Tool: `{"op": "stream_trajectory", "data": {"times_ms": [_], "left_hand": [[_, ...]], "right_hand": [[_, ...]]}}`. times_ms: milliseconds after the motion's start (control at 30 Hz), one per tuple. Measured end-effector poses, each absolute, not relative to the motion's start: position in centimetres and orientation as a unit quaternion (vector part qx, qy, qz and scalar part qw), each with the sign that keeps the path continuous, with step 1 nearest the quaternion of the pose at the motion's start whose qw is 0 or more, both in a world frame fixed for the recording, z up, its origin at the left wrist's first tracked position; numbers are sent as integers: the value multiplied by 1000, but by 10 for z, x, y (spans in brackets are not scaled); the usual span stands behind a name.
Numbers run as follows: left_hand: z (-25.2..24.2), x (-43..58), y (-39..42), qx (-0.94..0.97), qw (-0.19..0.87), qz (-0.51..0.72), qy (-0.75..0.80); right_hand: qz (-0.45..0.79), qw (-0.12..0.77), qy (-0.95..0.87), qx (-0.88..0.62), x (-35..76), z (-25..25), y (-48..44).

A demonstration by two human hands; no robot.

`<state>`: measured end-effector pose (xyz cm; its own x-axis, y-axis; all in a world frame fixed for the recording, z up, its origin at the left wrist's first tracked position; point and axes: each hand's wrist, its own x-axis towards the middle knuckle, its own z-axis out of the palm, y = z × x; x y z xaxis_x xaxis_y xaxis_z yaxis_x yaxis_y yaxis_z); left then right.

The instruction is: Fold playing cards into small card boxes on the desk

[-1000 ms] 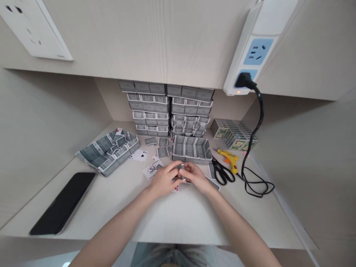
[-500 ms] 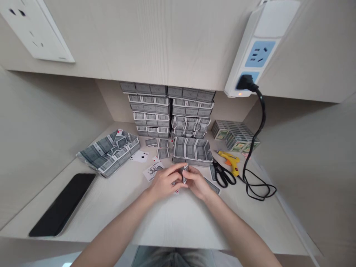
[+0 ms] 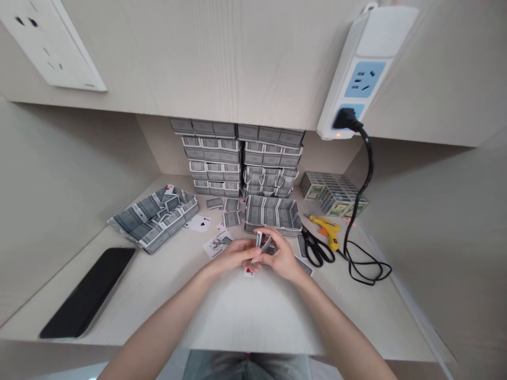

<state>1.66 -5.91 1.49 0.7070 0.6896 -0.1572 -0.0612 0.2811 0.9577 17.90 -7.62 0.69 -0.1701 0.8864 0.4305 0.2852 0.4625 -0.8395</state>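
Between my hands, just above the table, is a bent playing card (image 3: 266,246) with a grey patterned back. My left hand (image 3: 236,254) pinches its lower left part with thumb and fingers. Curled around its upper and right side is my right hand (image 3: 280,257), also gripping it. Part of the card is covered by my fingers. Under my hands a red-heart card (image 3: 249,272) lies on the table. A joker card (image 3: 217,244) rests to the left of my left hand. Behind my hands stands an open box made of cards (image 3: 273,212).
Black scissors (image 3: 316,248) and a yellow glue gun (image 3: 327,228) lie on the right, beside a black cable (image 3: 366,174). A card tray with loose pieces (image 3: 154,219) and a black phone (image 3: 89,293) are left. Stacked card boxes (image 3: 216,153) and packed card decks (image 3: 335,192) stand behind.
My right fingers have moved up over the card's top edge, and my left hand has shifted lower. The card now looks bent open. The view has shifted slightly.
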Motion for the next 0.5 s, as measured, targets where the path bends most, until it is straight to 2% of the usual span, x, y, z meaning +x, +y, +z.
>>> {"op": "stream_trajectory", "data": {"times_ms": [100,200,367,500], "left_hand": [[13,14,-56,549,738,270,284],[8,13,-51,589,670,327,311],[0,11,-47,672,432,445,405],[-1,9,-48,746,289,428,420]], "right_hand": [[331,479,-700,-414,180,4,-75],[407,501,-652,-398,181,-1,-72],[529,548,-540,-359,180,2,-71],[555,527,-506,-397,178,7,-75]]}}
